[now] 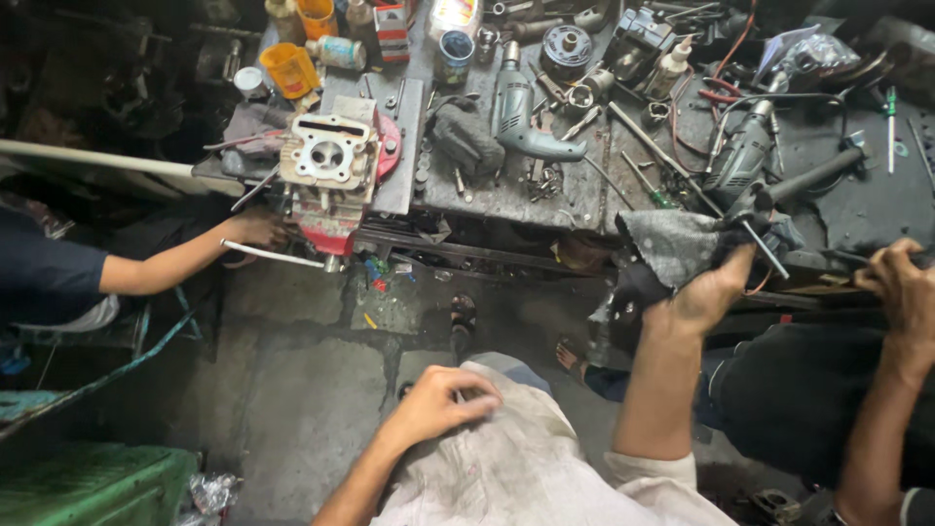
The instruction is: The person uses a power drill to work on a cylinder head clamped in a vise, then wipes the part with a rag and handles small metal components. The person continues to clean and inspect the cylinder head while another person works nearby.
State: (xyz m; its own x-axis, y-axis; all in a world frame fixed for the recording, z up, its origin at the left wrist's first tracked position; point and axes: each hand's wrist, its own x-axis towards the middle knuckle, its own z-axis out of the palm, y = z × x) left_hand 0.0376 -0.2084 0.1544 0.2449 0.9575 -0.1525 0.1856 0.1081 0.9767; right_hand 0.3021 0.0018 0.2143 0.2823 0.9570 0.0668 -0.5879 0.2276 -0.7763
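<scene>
Cluttered workbench ahead; dark grey rag, crumpled and grimy, hangs off its front edge, bunched in my right hand, fingers clamped on it; left hand empty, loosely curled on my knee.

Counter, far side of scene: dark, greasy metal top, crowded with tools. Grey power drill lies flat at centre, a crumpled dark cloth just left of it. Second drill lies to the right, near red wires. Engine block, pale metal with red parts, sits at the counter's left near edge. Orange cups stand far left. Green-handled screwdriver lies far right. Loose bolts are scattered between. Concrete floor below; green crate at near left.
</scene>
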